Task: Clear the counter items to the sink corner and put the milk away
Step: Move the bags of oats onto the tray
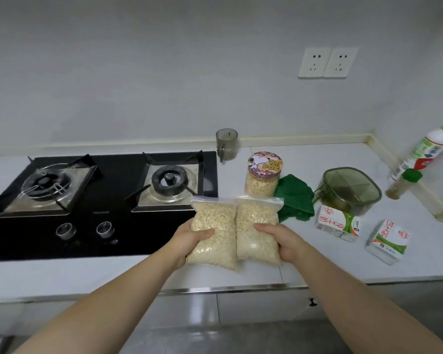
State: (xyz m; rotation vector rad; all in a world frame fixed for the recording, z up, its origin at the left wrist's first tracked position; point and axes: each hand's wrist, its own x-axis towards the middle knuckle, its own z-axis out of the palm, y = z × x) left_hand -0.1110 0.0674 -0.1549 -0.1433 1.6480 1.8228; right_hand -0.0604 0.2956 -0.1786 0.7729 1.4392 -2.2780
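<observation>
**Step in hand: carrying both bags off the counter**

1. Grip. At lower centre of the frame, the left hand (pixel 193 237) grips the left zip bag (pixel 214 223) of pale flakes. The thumb is curled across the front face and the other fingers wrap behind, out of sight. The right hand (pixel 279 238) grips the right zip bag (pixel 256 221) the same way. The bags touch along their inner edges. It cannot be told whether their lower ends rest on the counter (pixel 279 274).

2. Handling. The loose fill is likely to shift. Hold each bag at mid-body with the seal strip upward, and do not squeeze toward the seal. It cannot be told whether the seals are fully pressed shut.

3. Path. The sink corner is not in view. Lift the bags rather than slide them, because the right half of the counter is crowded.
   - The near milk carton (pixel 386 241) and the far milk carton (pixel 338 222) lie at right middle, untouched and not yet put away.
   - The green cloth (pixel 296 200) lies just behind the bags.
   - The cartoon-lidded jar (pixel 264 177) stands beside the cloth.
   - The green lidded container (pixel 351 190) stands behind the cartons.
   - Further right stand the spice bottle (pixel 403 183) and the white bottle (pixel 431 149).

4. Clearance. Keep the left bag off the gas hob (pixel 100 226) at left.
</observation>
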